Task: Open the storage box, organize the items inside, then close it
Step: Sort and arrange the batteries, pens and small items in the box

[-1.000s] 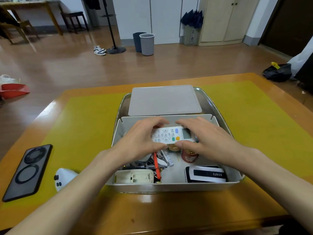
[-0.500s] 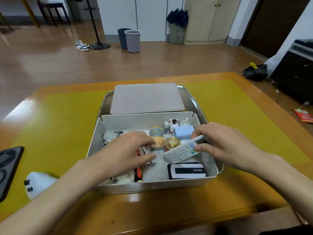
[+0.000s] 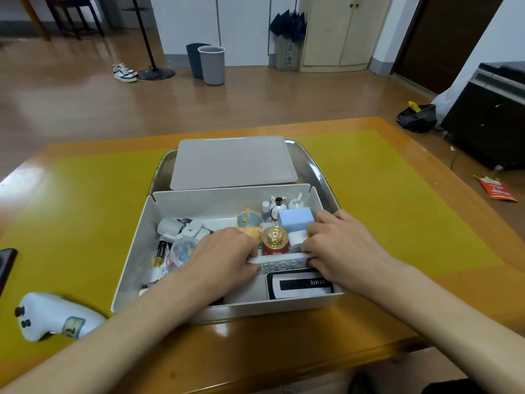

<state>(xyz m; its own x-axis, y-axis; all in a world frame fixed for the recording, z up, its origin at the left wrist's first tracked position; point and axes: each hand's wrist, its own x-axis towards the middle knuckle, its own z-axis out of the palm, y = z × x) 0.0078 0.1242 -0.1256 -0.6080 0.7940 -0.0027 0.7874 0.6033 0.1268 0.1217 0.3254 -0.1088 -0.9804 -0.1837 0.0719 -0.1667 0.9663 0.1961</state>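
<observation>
Gripping white remote [image 3: 279, 263] at both ends, left hand [image 3: 224, 253] and right hand [image 3: 339, 245] inside storage box [image 3: 133, 245]

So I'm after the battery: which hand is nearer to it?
Left. The left hand lies just right of the battery; the right hand is farther right, across the remote.

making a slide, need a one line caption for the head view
Both hands, left and right, set a white remote into the open storage box.
</observation>
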